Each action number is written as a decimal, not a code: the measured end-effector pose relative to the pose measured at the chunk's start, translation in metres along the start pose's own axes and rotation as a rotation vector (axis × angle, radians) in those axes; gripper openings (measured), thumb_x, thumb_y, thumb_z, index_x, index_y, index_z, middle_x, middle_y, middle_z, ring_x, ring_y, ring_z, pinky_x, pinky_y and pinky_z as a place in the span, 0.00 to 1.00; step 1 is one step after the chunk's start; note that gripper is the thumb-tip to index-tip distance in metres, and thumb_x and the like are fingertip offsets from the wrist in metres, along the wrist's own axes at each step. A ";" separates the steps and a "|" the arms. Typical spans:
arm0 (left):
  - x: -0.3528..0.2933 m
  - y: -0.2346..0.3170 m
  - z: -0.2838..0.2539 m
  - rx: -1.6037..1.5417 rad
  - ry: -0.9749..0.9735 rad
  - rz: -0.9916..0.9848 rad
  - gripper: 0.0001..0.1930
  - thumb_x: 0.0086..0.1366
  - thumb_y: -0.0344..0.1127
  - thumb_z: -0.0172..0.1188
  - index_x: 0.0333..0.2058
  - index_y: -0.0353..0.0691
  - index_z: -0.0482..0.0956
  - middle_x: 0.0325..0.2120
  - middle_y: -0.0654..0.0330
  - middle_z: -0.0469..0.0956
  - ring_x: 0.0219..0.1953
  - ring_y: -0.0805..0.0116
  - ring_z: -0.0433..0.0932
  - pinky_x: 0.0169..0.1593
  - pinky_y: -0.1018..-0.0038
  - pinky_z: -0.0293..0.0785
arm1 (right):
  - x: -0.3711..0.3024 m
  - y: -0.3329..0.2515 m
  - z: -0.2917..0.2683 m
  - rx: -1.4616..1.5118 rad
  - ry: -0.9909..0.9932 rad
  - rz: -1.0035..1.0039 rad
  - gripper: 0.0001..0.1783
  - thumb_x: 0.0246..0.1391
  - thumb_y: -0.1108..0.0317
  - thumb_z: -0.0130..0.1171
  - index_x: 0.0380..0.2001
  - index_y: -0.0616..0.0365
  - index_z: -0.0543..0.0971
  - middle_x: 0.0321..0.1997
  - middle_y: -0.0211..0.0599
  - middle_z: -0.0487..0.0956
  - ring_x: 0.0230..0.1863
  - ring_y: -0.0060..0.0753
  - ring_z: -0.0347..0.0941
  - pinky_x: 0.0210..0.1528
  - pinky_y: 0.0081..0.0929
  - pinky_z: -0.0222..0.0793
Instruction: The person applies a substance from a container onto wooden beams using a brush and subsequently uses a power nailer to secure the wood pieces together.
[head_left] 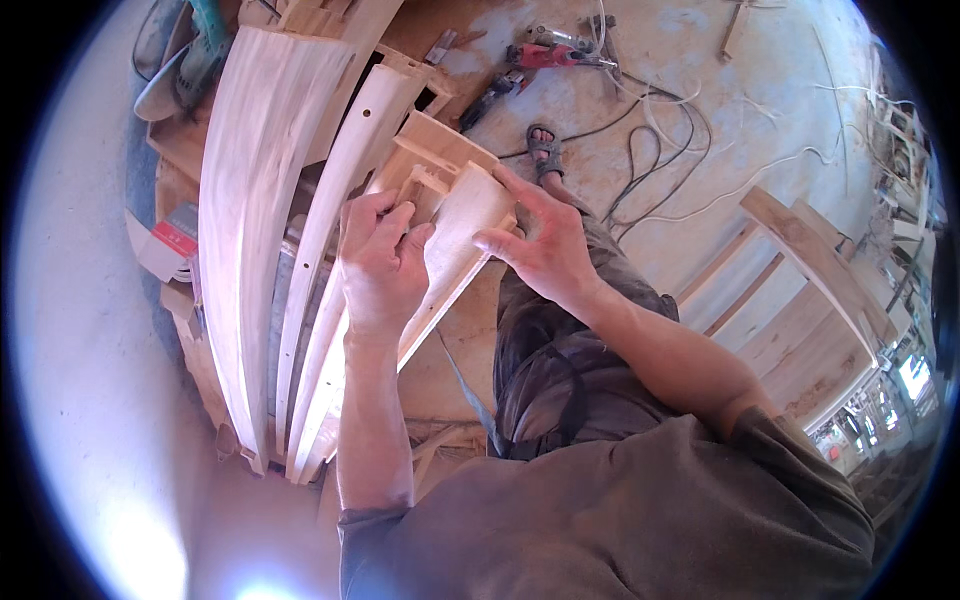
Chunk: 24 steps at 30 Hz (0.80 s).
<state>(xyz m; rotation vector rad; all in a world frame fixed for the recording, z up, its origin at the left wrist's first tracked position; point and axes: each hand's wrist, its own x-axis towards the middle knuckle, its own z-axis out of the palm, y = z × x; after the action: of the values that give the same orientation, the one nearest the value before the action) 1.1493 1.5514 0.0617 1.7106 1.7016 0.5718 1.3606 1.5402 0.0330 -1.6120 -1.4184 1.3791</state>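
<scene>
A pale curved wooden piece (462, 222) lies at a slant in front of me, its end toward the top of the view. My right hand (545, 240) rests at its right edge, thumb on the face and index finger stretched along the end. The other fingers go out of sight behind the edge. My left hand (383, 262) is closed over the piece's left side, fingers curled and thumb bent in. By its fingertips is a small wooden block (428, 190), which appears to be pinched there. Past it stands a short upright wooden board (440, 140).
Long curved wooden parts (255, 170) lie at the left, with a narrow drilled rail (345, 160) beside them. Power tools (550, 55) and tangled cords (665, 130) are on the floor. A slatted wooden frame (800, 310) stands at the right, and a red-and-white box (175, 240) at the left.
</scene>
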 end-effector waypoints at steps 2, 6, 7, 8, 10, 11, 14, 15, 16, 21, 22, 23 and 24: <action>0.002 -0.004 0.001 0.038 0.003 0.077 0.15 0.50 0.19 0.71 0.39 0.31 0.83 0.43 0.51 0.77 0.46 0.50 0.77 0.45 0.61 0.77 | 0.001 0.001 0.000 -0.015 0.007 -0.022 0.45 0.44 0.58 0.78 0.65 0.63 0.73 0.51 0.50 0.82 0.51 0.41 0.79 0.56 0.32 0.73; 0.005 -0.004 0.003 0.069 0.020 0.123 0.15 0.48 0.20 0.71 0.38 0.32 0.83 0.42 0.51 0.78 0.45 0.50 0.77 0.45 0.60 0.77 | 0.001 0.004 0.001 -0.003 0.008 -0.032 0.45 0.44 0.59 0.78 0.64 0.64 0.74 0.51 0.49 0.82 0.49 0.39 0.79 0.55 0.31 0.73; 0.005 -0.004 0.004 0.068 0.026 0.123 0.15 0.48 0.20 0.71 0.37 0.32 0.83 0.42 0.51 0.78 0.44 0.49 0.77 0.45 0.60 0.77 | 0.000 0.005 0.002 0.003 0.015 -0.041 0.44 0.44 0.59 0.78 0.64 0.64 0.74 0.51 0.48 0.82 0.49 0.38 0.79 0.55 0.31 0.73; 0.005 -0.003 0.005 0.088 0.038 0.145 0.14 0.49 0.20 0.71 0.37 0.31 0.83 0.42 0.50 0.78 0.44 0.50 0.78 0.44 0.62 0.77 | 0.000 0.005 0.003 0.002 0.016 -0.032 0.44 0.44 0.59 0.78 0.64 0.64 0.74 0.51 0.48 0.82 0.49 0.38 0.79 0.55 0.31 0.73; 0.007 -0.003 0.006 0.127 0.066 0.192 0.13 0.50 0.20 0.71 0.37 0.29 0.83 0.42 0.49 0.79 0.44 0.52 0.80 0.43 0.66 0.78 | 0.000 0.003 0.002 0.000 0.018 -0.019 0.44 0.43 0.59 0.79 0.63 0.64 0.74 0.51 0.47 0.83 0.48 0.36 0.79 0.55 0.30 0.73; 0.007 -0.003 0.009 0.117 0.083 0.192 0.13 0.49 0.20 0.71 0.36 0.31 0.83 0.42 0.50 0.79 0.44 0.51 0.79 0.43 0.64 0.78 | 0.001 0.002 0.002 0.020 0.018 -0.017 0.44 0.43 0.59 0.79 0.63 0.64 0.75 0.50 0.46 0.83 0.47 0.35 0.79 0.54 0.29 0.73; 0.006 -0.004 0.017 0.091 0.124 0.200 0.14 0.46 0.20 0.70 0.35 0.33 0.83 0.42 0.51 0.78 0.43 0.49 0.77 0.43 0.60 0.77 | 0.000 0.002 0.003 0.055 0.008 0.009 0.44 0.43 0.60 0.79 0.63 0.64 0.75 0.48 0.45 0.82 0.45 0.33 0.78 0.52 0.28 0.73; 0.006 -0.004 0.018 0.088 0.132 0.208 0.13 0.46 0.20 0.70 0.34 0.33 0.83 0.43 0.51 0.78 0.43 0.49 0.77 0.43 0.60 0.77 | 0.000 0.002 0.003 0.053 -0.002 0.029 0.44 0.43 0.60 0.79 0.63 0.64 0.75 0.48 0.45 0.82 0.44 0.32 0.78 0.52 0.28 0.74; 0.007 -0.004 0.018 0.084 0.139 0.219 0.13 0.46 0.20 0.70 0.34 0.33 0.83 0.43 0.51 0.78 0.43 0.49 0.77 0.43 0.60 0.77 | 0.000 0.001 0.003 0.051 -0.008 0.047 0.43 0.43 0.61 0.79 0.63 0.64 0.75 0.47 0.45 0.82 0.44 0.32 0.77 0.51 0.28 0.74; 0.007 -0.003 0.018 0.116 0.139 0.234 0.12 0.46 0.20 0.70 0.33 0.34 0.83 0.44 0.51 0.78 0.43 0.49 0.78 0.42 0.61 0.78 | 0.000 0.000 0.000 0.036 -0.007 0.028 0.44 0.42 0.60 0.79 0.63 0.64 0.75 0.46 0.46 0.82 0.45 0.34 0.78 0.51 0.29 0.74; 0.006 -0.004 0.018 0.120 0.137 0.237 0.12 0.47 0.20 0.70 0.33 0.34 0.84 0.44 0.51 0.78 0.43 0.49 0.78 0.42 0.61 0.78 | 0.001 0.001 -0.001 0.016 -0.010 0.025 0.44 0.42 0.60 0.79 0.63 0.64 0.75 0.46 0.46 0.82 0.46 0.35 0.78 0.52 0.29 0.74; 0.007 -0.004 0.017 0.127 0.132 0.234 0.12 0.47 0.20 0.69 0.33 0.34 0.84 0.44 0.51 0.78 0.43 0.49 0.78 0.42 0.61 0.78 | 0.001 0.002 -0.002 -0.007 0.002 0.009 0.44 0.42 0.59 0.79 0.63 0.64 0.75 0.47 0.47 0.83 0.49 0.37 0.78 0.54 0.30 0.73; 0.008 -0.004 0.017 0.133 0.127 0.231 0.12 0.47 0.20 0.69 0.33 0.35 0.84 0.44 0.51 0.78 0.43 0.49 0.78 0.42 0.61 0.79 | 0.002 0.003 -0.001 -0.030 0.014 -0.006 0.44 0.42 0.59 0.79 0.63 0.64 0.75 0.48 0.47 0.83 0.51 0.39 0.78 0.56 0.31 0.73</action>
<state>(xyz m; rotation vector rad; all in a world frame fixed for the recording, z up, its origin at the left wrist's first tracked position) 1.1589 1.5566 0.0465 2.0216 1.6718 0.6977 1.3622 1.5416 0.0295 -1.6318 -1.4410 1.3460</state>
